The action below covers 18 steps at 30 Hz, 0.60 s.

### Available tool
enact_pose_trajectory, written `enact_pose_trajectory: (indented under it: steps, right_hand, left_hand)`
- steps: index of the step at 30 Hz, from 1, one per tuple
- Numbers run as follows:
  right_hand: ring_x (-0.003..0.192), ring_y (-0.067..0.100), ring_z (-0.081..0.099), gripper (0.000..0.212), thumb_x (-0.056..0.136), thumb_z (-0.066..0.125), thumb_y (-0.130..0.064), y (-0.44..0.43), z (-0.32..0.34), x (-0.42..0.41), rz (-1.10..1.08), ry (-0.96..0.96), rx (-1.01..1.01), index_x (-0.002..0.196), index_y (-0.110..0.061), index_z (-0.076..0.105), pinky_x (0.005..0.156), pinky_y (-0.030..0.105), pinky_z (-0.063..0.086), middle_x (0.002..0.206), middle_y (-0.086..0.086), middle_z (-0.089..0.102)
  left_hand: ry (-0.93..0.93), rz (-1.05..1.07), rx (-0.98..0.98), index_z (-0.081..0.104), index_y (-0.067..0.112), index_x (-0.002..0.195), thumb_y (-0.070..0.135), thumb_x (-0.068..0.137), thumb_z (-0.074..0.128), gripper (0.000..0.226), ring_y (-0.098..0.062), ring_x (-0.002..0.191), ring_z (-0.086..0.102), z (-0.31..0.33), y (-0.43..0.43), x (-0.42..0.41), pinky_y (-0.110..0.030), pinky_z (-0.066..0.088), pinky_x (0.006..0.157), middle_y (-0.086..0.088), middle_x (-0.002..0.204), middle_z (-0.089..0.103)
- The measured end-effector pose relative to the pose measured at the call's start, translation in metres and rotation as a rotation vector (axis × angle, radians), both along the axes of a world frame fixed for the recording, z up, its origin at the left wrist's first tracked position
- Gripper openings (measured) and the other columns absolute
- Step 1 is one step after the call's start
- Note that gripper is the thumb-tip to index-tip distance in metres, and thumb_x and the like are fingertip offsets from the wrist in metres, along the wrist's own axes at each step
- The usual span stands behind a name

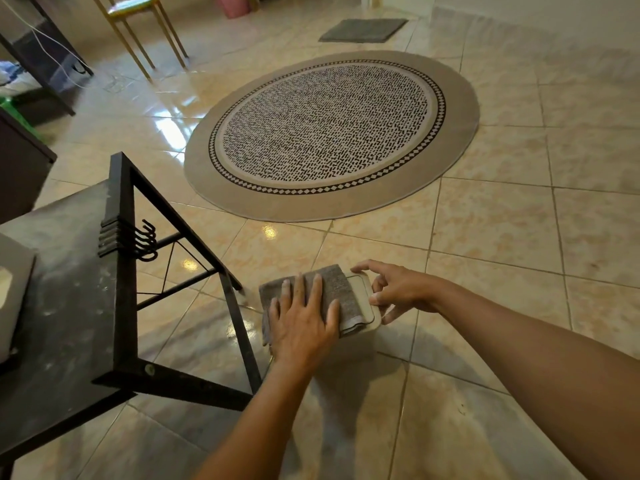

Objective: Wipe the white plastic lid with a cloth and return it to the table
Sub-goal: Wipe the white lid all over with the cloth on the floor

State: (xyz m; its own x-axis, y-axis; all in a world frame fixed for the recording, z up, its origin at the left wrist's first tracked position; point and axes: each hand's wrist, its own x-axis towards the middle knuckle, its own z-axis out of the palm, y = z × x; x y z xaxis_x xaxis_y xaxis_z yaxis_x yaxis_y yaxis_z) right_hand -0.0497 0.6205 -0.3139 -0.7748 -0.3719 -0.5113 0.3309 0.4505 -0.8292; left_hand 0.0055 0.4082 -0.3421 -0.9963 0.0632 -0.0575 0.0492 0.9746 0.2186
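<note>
A white plastic lid [366, 303] with rounded corners is held out over the floor, to the right of the table. My right hand [398, 289] grips its right edge between thumb and fingers. A folded grey cloth [337, 289] lies over most of the lid and hides its left part. My left hand [304, 317] presses flat on the cloth with its fingers spread.
A dark marbled table [69, 306] with a black metal frame and several hooks stands at the left, with a grey-white object at its left edge. A round patterned rug [332, 133] lies on the glossy tiled floor ahead. A chair, a grey mat and dark furniture stand further back.
</note>
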Motion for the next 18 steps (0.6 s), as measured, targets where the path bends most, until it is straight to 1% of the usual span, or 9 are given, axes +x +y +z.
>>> enact_pose_trajectory:
  steps: [1,3,5,6,8,10,11,15,18]
  right_hand:
    - [0.072,0.019,0.066,0.065,0.092,0.057,0.007,0.001,0.0,0.0,0.012,0.004,0.0,0.143,-0.03,0.042,0.07,0.038,0.063,0.09,0.011,0.051]
    - [0.07,0.018,0.063,0.064,0.092,0.059,0.007,0.003,-0.003,-0.001,0.011,0.012,-0.009,0.144,-0.027,0.042,0.07,0.034,0.062,0.088,0.011,0.05]
    - [0.068,0.017,0.062,0.064,0.092,0.06,0.006,0.004,-0.005,-0.002,0.0,0.021,-0.022,0.144,-0.025,0.042,0.069,0.034,0.062,0.086,0.011,0.05]
    - [0.069,0.019,0.063,0.064,0.091,0.061,0.006,0.004,-0.005,-0.002,-0.005,0.019,-0.03,0.144,-0.025,0.042,0.069,0.035,0.063,0.086,0.011,0.051]
    - [0.073,0.022,0.068,0.068,0.09,0.064,0.004,0.002,-0.005,-0.001,-0.006,-0.008,-0.043,0.143,-0.029,0.039,0.068,0.039,0.063,0.089,0.011,0.053]
    - [0.071,0.023,0.07,0.072,0.089,0.066,0.004,0.001,-0.005,0.001,0.006,-0.043,-0.057,0.143,-0.033,0.037,0.066,0.041,0.063,0.088,0.011,0.053]
    - [0.068,0.022,0.069,0.071,0.089,0.065,0.005,0.0,-0.005,0.001,0.005,-0.046,-0.062,0.142,-0.032,0.037,0.065,0.042,0.063,0.086,0.011,0.053]
    - [0.065,0.02,0.067,0.06,0.09,0.062,0.008,-0.003,-0.006,-0.003,-0.031,-0.016,-0.078,0.137,-0.025,0.044,0.066,0.047,0.064,0.085,0.011,0.053]
    - [0.068,0.019,0.065,0.06,0.09,0.062,0.008,-0.003,-0.005,-0.003,-0.012,-0.018,-0.08,0.137,-0.024,0.044,0.064,0.044,0.063,0.085,0.01,0.054]
  left_hand:
    - [-0.017,-0.018,-0.03,0.005,0.032,0.159,0.064,0.098,0.02,0.071,-0.027,0.153,-0.007,-0.005,0.003,0.002,-0.052,-0.002,0.122,-0.005,0.168,0.002]
    - [-0.004,-0.062,-0.025,0.01,0.03,0.159,0.067,0.094,0.018,0.075,-0.028,0.153,-0.01,-0.009,0.015,0.002,-0.053,-0.012,0.119,-0.003,0.168,0.003]
    - [0.012,-0.1,0.027,0.021,0.026,0.154,0.065,0.093,0.024,0.072,-0.026,0.153,-0.007,-0.007,0.027,-0.005,-0.052,-0.013,0.116,-0.002,0.168,0.007]
    - [0.007,-0.107,0.047,0.023,0.024,0.152,0.062,0.095,0.027,0.069,-0.025,0.153,-0.007,-0.005,0.03,-0.009,-0.052,-0.013,0.116,-0.003,0.168,0.006]
    - [-0.021,-0.103,0.043,0.012,0.025,0.157,0.058,0.1,0.028,0.068,-0.024,0.152,-0.012,-0.004,0.031,-0.015,-0.051,-0.013,0.117,-0.002,0.168,-0.003]
    - [-0.054,-0.107,-0.001,-0.006,0.03,0.159,0.056,0.103,0.022,0.068,-0.023,0.15,-0.02,-0.005,0.029,-0.016,-0.051,-0.014,0.119,0.0,0.167,-0.015]
    - [-0.066,-0.112,-0.021,-0.012,0.033,0.157,0.054,0.104,0.02,0.066,-0.022,0.149,-0.023,-0.005,0.027,-0.015,-0.051,-0.015,0.119,0.001,0.166,-0.019]
    - [-0.08,-0.114,-0.045,-0.019,0.041,0.153,0.053,0.103,0.013,0.061,-0.02,0.148,-0.027,-0.007,0.013,-0.003,-0.052,-0.014,0.12,0.004,0.165,-0.021]
    - [-0.066,-0.121,-0.054,-0.021,0.049,0.149,0.06,0.098,0.007,0.059,-0.021,0.147,-0.032,-0.01,0.012,0.012,-0.051,-0.019,0.117,0.006,0.162,-0.027]
